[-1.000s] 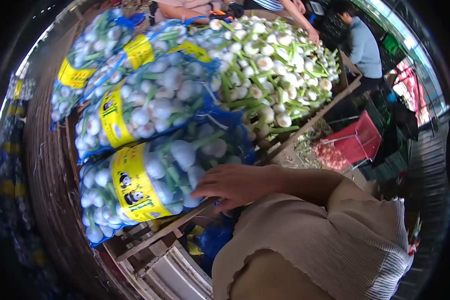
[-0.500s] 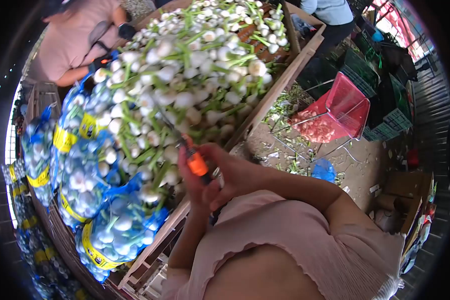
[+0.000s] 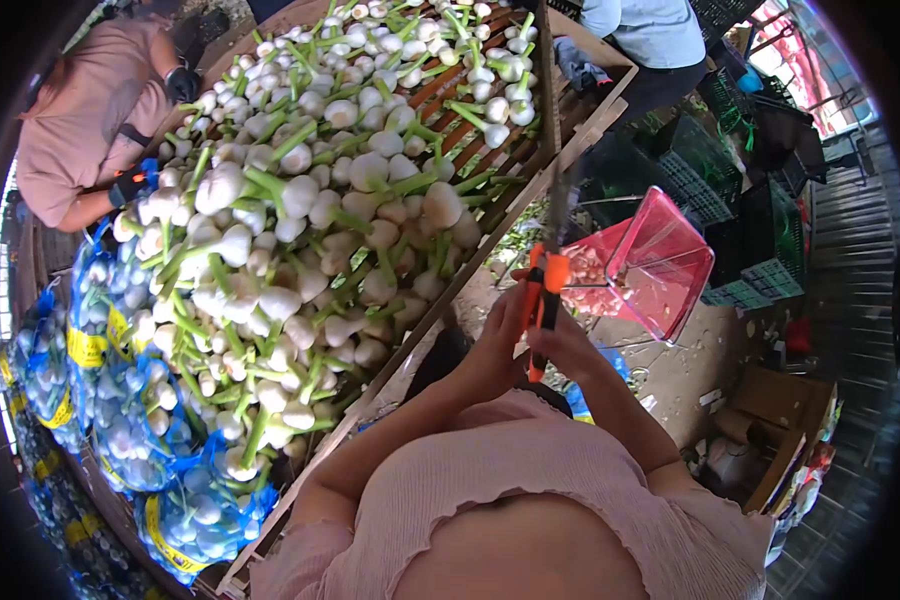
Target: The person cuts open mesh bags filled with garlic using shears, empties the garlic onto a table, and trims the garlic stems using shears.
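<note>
Orange-and-black handled shears (image 3: 554, 272) point upward in front of my chest, their blades blurred. My left hand (image 3: 498, 340) is closed around the handles from the left, and my right hand (image 3: 568, 345) is closed on them from the right. To the left of my hands lies a large heap of garlic bulbs with green stems (image 3: 310, 200) in a wooden slatted bin (image 3: 460, 290). Blue net bags (image 3: 195, 505) filled with bulbs and banded in yellow stand at the heap's lower left.
Another person (image 3: 90, 110) in pink, with dark gloves, is at the upper left; a person in light blue (image 3: 660, 35) is at the top right. A red basket on a metal frame (image 3: 670, 265), green crates (image 3: 775, 240) and a cardboard box (image 3: 780, 405) stand on the right.
Earlier one hand lay on a net bag and no shears showed; then both hands had the shears over the heap. Now hands and shears are farther right, beyond the bin's edge. The view has shifted.
</note>
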`<state>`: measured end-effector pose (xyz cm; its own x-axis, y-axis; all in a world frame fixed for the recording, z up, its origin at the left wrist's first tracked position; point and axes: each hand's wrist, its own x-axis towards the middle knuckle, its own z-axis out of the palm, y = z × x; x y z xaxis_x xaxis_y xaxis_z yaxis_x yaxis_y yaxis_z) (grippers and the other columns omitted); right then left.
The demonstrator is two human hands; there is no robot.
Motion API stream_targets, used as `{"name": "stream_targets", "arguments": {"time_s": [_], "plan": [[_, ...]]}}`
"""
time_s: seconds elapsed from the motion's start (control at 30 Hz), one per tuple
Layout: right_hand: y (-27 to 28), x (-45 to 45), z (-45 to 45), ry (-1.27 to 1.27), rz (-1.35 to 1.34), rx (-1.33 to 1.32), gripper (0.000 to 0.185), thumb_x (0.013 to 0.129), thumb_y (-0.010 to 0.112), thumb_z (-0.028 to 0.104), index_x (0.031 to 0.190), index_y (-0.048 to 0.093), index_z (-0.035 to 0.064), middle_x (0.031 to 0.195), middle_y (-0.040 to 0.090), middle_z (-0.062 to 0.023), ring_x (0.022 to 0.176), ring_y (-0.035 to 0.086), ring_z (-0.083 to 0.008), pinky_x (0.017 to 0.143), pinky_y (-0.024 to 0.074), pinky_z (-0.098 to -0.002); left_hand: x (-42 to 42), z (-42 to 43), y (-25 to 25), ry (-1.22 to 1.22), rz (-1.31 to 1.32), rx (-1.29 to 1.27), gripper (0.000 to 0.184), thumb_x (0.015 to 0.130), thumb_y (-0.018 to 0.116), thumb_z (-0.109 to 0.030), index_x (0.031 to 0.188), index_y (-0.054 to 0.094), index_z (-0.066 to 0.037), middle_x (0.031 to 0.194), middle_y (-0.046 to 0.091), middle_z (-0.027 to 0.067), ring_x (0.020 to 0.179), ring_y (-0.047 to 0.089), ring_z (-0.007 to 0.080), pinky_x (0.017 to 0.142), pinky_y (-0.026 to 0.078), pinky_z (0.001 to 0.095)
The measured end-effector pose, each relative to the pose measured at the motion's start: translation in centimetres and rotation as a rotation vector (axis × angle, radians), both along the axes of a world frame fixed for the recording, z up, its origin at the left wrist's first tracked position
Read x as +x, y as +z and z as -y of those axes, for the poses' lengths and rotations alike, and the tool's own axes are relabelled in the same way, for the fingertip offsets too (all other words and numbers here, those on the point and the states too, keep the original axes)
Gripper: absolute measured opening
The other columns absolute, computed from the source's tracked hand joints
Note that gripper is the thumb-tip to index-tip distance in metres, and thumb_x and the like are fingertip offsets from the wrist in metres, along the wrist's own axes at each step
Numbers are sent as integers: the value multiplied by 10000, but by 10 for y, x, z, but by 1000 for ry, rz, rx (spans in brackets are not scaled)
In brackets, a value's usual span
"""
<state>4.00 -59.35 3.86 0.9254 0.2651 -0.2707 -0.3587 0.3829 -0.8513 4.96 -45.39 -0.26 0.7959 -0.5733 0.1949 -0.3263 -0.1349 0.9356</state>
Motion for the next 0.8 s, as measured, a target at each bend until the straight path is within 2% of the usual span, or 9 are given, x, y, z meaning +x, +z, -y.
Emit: {"name": "stream_targets", "arguments": {"time_s": [0.07,0.13,0.2,0.27,0.33,0.53,0.63,0.7,0.8], "plan": [[2,30,19,-71,-39,-206,800,673,748,246,1294,288,39,1066,451,-47,1005,452,-121,788,425,-285,29,12,-6,-102,-18,-37,752,764,644,-100,1386,222,-83,1372,210,241,1249,275,434,1017,288,453],[-23,54,56,-60,215,-684,765,660,693,145,1293,278,35,1004,444,-47,956,444,-148,824,393,-287,55,-1,-4,-194,98,189,493,786,635,-170,1242,473,-73,1332,303,254,1227,331,414,992,327,442],[-11,83,87,-89,171,-917,801,633,711,152,1298,277,48,1056,441,-99,1029,442,-229,890,360,-366,83,-21,-9,-257,-127,162,325,820,613,-157,1113,547,-33,1221,440,180,1172,428,325,950,382,378],[-19,112,135,-19,180,-1644,845,603,740,191,1301,280,66,1112,432,-152,1109,419,-309,941,322,-450,105,-40,-20,-96,-223,191,282,820,597,-115,1087,558,-33,1086,531,141,1039,519,273,868,429,335],[-24,145,159,75,191,-2037,903,561,770,283,1299,291,80,1138,424,-164,1124,405,-335,940,317,-475,114,-60,-27,168,-342,271,238,819,581,-88,1050,571,-30,995,565,116,928,553,239,815,441,315],[-53,255,162,418,57,-2023,950,514,781,391,1280,310,84,1156,421,-121,1137,386,-319,940,311,-477,120,-68,-43,410,-383,400,226,800,586,-153,980,606,-17,879,603,120,836,588,272,773,464,355],[-106,282,175,300,285,-1855,740,587,745,361,1184,416,73,1013,523,-138,983,514,-322,829,420,-435,117,-42,-54,359,-29,838,330,763,625,-207,1037,574,-32,984,565,142,888,557,304,798,457,394],[-115,301,180,160,394,-1636,551,640,716,289,1085,489,59,872,582,-142,816,583,-346,710,482,-403,115,-28,-76,470,-95,767,414,732,645,-232,1086,536,-46,1067,512,163,949,521,337,811,450,425],[-120,297,197,135,267,-1497,525,631,721,250,1062,494,53,873,593,-123,813,587,-354,699,482,-409,103,-25,-101,469,-188,720,533,696,658,-233,1166,465,-68,1164,426,193,1029,451,395,841,429,469]]}}
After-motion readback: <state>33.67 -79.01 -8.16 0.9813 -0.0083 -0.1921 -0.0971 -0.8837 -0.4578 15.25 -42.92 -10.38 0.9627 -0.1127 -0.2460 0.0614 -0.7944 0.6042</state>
